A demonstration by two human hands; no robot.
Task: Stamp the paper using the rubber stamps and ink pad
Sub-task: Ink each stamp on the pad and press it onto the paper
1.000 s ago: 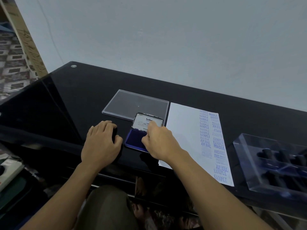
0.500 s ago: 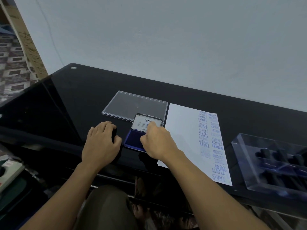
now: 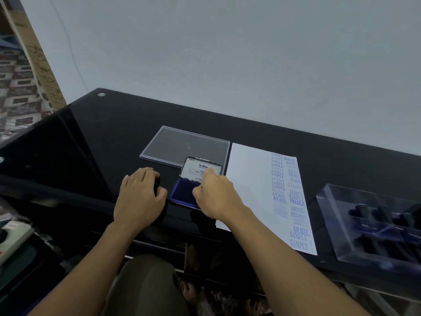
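The blue ink pad [image 3: 182,193] lies open near the front edge of the black table [image 3: 102,137], its lid [image 3: 196,168] raised behind it. My right hand [image 3: 216,197] is over the pad with fingers curled down onto it; the rubber stamp it seems to pinch is hidden beneath. My left hand [image 3: 139,197] rests left of the pad, fingers and thumb curled round a black stamp [image 3: 157,184]. The white paper [image 3: 248,179] lies right of the pad, with blue SAMPLE, AIR MAIL and FRAGILE prints down its right side.
A clear plastic cover [image 3: 180,143] lies flat behind the ink pad. A clear tray [image 3: 337,215] with several dark stamps stands at the right, past the paper. A wall runs along the table's far edge. My knee shows below the front edge.
Both hands stay where they were, the right over the ink pad and the left on the black stamp. Only the view has shifted slightly.
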